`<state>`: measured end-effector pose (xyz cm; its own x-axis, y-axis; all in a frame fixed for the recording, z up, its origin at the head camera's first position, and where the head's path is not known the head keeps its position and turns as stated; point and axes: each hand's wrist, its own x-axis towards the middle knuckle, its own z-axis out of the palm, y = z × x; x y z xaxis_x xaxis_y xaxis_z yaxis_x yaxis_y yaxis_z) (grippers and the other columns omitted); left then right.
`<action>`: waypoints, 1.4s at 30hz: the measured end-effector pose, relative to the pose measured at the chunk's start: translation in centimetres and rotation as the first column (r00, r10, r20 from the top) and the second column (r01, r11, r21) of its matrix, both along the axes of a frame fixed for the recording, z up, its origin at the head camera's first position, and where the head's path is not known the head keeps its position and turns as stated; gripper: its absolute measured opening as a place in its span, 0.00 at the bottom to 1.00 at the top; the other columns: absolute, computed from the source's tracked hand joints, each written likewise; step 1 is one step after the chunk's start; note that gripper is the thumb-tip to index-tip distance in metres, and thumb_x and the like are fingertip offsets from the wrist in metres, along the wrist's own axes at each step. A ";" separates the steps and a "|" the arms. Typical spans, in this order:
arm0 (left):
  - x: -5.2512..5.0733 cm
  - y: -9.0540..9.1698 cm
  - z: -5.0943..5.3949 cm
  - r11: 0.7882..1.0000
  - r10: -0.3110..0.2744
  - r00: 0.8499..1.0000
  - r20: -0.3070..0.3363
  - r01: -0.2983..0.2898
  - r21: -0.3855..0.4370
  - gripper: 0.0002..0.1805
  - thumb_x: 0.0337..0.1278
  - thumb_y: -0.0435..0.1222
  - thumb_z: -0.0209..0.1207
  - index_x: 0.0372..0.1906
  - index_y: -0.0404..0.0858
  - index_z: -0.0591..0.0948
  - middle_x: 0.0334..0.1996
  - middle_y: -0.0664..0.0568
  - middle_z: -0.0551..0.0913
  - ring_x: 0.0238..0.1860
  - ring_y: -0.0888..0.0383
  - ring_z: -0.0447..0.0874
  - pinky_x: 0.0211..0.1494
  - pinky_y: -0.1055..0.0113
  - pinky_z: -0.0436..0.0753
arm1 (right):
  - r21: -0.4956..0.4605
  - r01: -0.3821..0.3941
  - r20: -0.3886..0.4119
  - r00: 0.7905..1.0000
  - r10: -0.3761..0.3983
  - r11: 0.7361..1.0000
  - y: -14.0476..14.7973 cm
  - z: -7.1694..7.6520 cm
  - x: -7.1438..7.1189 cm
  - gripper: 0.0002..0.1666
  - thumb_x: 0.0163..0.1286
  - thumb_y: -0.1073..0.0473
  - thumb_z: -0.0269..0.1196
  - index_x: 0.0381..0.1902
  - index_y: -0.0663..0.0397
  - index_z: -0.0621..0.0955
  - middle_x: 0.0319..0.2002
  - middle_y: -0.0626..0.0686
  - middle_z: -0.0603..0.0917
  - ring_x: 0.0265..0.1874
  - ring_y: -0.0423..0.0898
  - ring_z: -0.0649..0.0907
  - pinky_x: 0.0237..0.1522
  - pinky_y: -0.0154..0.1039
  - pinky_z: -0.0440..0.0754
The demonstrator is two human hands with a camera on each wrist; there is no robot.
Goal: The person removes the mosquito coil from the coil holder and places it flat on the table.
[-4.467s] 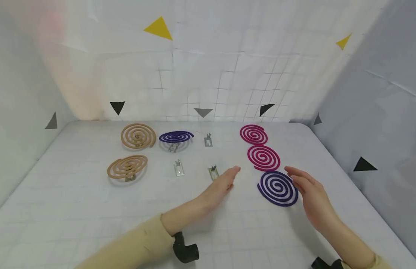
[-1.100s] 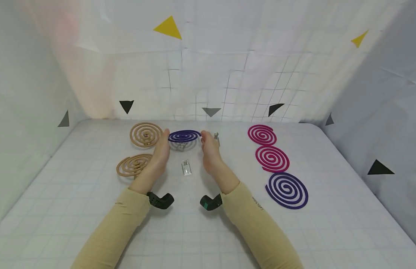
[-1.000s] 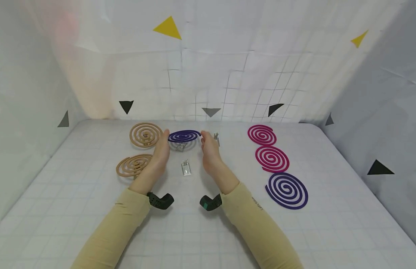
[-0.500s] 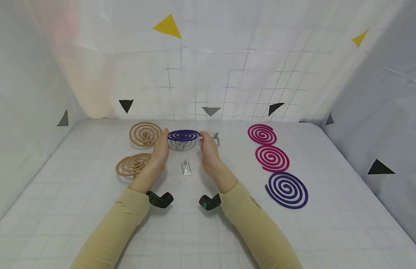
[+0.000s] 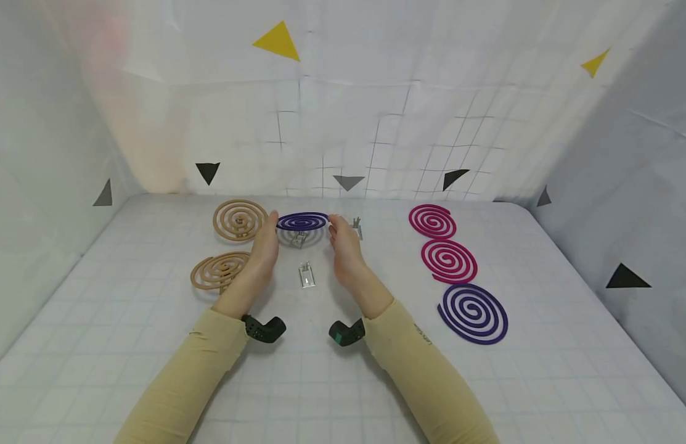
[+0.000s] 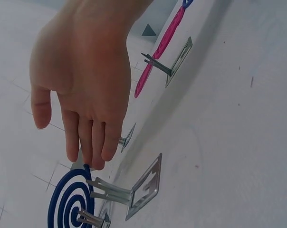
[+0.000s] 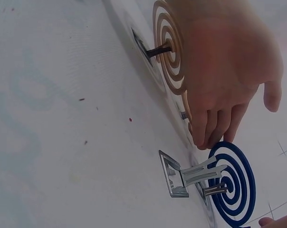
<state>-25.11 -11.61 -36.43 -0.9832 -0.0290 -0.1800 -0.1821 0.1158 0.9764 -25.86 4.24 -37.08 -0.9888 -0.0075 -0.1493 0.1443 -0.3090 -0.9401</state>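
Left hand (image 5: 265, 248) and right hand (image 5: 348, 254) are flanking the raised purple coil (image 5: 302, 222) at far centre, palms facing each other, fingers running straight; neither is gripping anything. Fingertips are lying at the coil's left and right edges; contact cannot be told for certain.

Compared with 4.5 s earlier, the left hand is no longer reaching across the centre, and the right hand is no longer hovering beside the flat purple coil (image 5: 473, 312). Over the last second the pose is holding nearly constant.

Raised purple coil is resting on its metal stand (image 5: 299, 240), as before. Nearer, the centre stand (image 5: 306, 277) is standing bare in its same spot. The far stand (image 5: 358, 229) is showing partly behind the right fingers; the third stand (image 6: 162, 68) is appearing to the right of that hand in the left wrist view.

Farther left, the far tan coil (image 5: 240, 221) and near tan coil (image 5: 219, 269) are sitting raised, the latter partly hidden by the left arm. Well right, the far pink coil (image 5: 432, 222), near pink coil (image 5: 449, 261) and flat purple coil are lying in a column, unchanged.
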 end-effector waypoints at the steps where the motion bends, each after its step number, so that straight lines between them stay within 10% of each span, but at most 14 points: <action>1: 0.0 0.0 0.0 1.000 0.001 1.000 0.001 -0.001 0.001 0.38 0.77 0.57 0.26 0.81 0.41 0.42 0.82 0.52 0.37 0.81 0.56 0.31 0.82 0.58 0.34 | 0.004 -0.002 -0.002 1.000 0.002 1.000 0.0 0.0 0.0 0.31 0.81 0.54 0.42 0.74 0.65 0.62 0.80 0.56 0.53 0.79 0.51 0.54 0.80 0.40 0.50; 42: 0.6 0.2 0.5 0.999 0.045 0.995 -0.087 -0.045 -0.006 0.38 0.77 0.58 0.26 0.81 0.42 0.47 0.82 0.53 0.42 0.81 0.57 0.36 0.83 0.59 0.38 | 0.008 0.004 -0.070 0.998 -0.003 1.000 0.7 0.4 0.2 0.32 0.80 0.52 0.42 0.74 0.64 0.63 0.77 0.56 0.62 0.77 0.48 0.60 0.78 0.38 0.54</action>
<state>-24.49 -11.37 -35.90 -0.9928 -0.0746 -0.0936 -0.1019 0.1172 0.9879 -25.68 4.98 -36.66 -0.9968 -0.0033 -0.0794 0.0767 -0.3019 -0.9502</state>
